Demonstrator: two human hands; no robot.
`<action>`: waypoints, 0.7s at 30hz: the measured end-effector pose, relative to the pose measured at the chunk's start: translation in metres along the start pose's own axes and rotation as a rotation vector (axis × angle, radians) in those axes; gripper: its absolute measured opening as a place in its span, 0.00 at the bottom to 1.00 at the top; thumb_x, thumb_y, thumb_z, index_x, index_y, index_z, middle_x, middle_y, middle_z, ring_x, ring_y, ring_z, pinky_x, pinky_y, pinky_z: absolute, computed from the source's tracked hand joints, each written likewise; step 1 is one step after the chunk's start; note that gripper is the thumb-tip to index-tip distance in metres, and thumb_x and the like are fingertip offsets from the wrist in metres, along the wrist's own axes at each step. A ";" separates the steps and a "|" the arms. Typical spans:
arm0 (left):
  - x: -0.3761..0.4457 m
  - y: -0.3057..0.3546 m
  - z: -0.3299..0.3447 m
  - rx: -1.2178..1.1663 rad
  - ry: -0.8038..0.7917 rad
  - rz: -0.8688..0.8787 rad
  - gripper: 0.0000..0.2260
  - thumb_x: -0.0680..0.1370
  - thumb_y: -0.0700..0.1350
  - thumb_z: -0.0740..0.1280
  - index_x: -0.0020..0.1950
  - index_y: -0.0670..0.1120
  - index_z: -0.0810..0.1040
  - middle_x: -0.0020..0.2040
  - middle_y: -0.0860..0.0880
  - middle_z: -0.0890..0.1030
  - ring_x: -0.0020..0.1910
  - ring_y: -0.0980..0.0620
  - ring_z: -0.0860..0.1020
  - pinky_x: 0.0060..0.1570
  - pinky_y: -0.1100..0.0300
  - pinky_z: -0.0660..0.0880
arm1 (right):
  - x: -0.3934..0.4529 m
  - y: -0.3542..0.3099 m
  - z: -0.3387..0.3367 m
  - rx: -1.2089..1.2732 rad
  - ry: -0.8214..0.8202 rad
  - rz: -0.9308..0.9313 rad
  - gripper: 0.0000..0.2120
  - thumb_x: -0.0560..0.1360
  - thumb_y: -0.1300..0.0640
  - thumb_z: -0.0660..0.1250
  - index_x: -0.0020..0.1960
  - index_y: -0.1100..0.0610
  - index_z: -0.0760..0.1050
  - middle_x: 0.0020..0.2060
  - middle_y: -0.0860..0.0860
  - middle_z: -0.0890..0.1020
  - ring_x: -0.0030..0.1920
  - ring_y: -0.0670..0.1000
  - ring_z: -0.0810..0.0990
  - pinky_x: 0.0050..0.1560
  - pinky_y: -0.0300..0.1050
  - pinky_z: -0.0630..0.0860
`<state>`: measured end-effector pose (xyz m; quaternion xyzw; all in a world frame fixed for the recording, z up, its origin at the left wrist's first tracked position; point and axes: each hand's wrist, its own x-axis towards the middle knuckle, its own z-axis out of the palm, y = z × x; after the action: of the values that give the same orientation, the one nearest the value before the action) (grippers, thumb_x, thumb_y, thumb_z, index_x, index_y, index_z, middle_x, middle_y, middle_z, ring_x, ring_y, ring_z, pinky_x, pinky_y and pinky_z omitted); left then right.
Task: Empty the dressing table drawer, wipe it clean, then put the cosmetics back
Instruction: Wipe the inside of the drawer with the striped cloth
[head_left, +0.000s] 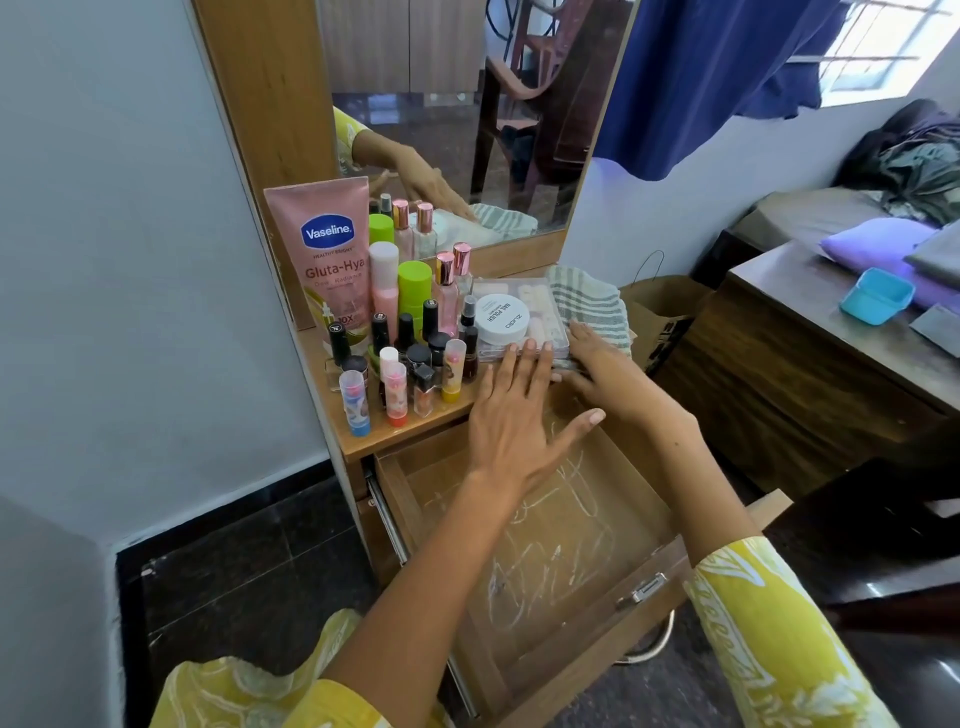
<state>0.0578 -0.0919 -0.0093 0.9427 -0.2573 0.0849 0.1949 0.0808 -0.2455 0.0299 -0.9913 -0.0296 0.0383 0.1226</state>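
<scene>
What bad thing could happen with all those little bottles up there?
The small bottles stand crowded near the tabletop's front edge, right beside the left hand; a nudge might topple them into the open drawer. The white jar sits on the clear case both hands are reaching for; it could slide off if the case tilts.

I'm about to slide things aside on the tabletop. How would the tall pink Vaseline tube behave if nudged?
The Vaseline tube stands upright and leans back against the mirror frame, so it would probably tip easily. It looks like soft plastic, likely giving under the fingers. If it fell forward it could topple the small nail polish bottles in front.
</scene>
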 end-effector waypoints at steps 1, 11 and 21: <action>0.000 0.000 0.000 -0.008 0.000 -0.003 0.42 0.71 0.71 0.38 0.78 0.47 0.45 0.78 0.48 0.48 0.77 0.51 0.43 0.74 0.51 0.41 | 0.002 0.000 0.002 0.009 0.009 0.006 0.27 0.81 0.53 0.57 0.76 0.61 0.55 0.76 0.58 0.55 0.77 0.54 0.51 0.76 0.47 0.48; 0.001 0.001 -0.002 -0.024 -0.013 -0.018 0.45 0.68 0.74 0.36 0.78 0.48 0.43 0.78 0.48 0.47 0.77 0.50 0.43 0.74 0.52 0.40 | -0.013 0.007 0.011 0.059 0.208 -0.027 0.21 0.80 0.57 0.60 0.72 0.57 0.65 0.73 0.54 0.65 0.75 0.53 0.58 0.73 0.47 0.53; 0.003 0.002 -0.005 0.002 -0.033 -0.027 0.46 0.67 0.74 0.34 0.78 0.48 0.41 0.78 0.49 0.46 0.76 0.51 0.42 0.73 0.52 0.38 | -0.005 0.010 0.013 -0.031 0.183 -0.046 0.25 0.79 0.65 0.57 0.75 0.57 0.59 0.76 0.53 0.59 0.76 0.50 0.55 0.76 0.44 0.51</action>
<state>0.0591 -0.0924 -0.0036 0.9475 -0.2477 0.0670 0.1907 0.0750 -0.2528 0.0149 -0.9915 -0.0418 -0.0559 0.1102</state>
